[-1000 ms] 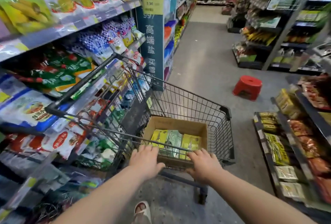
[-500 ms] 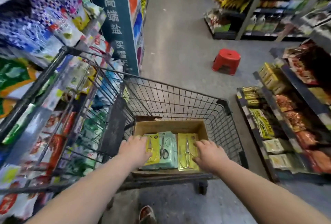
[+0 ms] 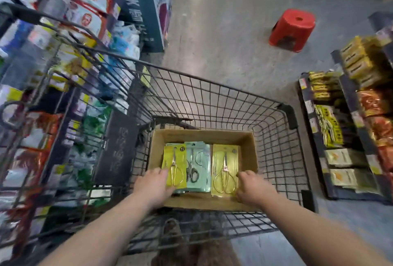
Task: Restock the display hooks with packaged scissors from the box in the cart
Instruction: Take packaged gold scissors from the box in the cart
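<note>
You stand in a shop aisle with shelves on both sides. The box (image 3: 203, 138) sits in the cart (image 3: 223, 104), near you. Your left hand (image 3: 153, 184) and right hand (image 3: 254, 188) rest with loose fingers beside the packaged scissors (image 3: 225, 170), gripping nothing, ready to pick.

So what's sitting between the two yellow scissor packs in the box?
In the head view, a green pack of black-handled scissors lies between the left yellow pack and right yellow pack.

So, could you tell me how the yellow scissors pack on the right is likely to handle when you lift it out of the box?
The yellow scissors pack looks like a flat card, so it should stay fairly stiff. The metal scissors probably weigh down the handle end nearest the right hand. Its glossy face may be slippery.
</note>
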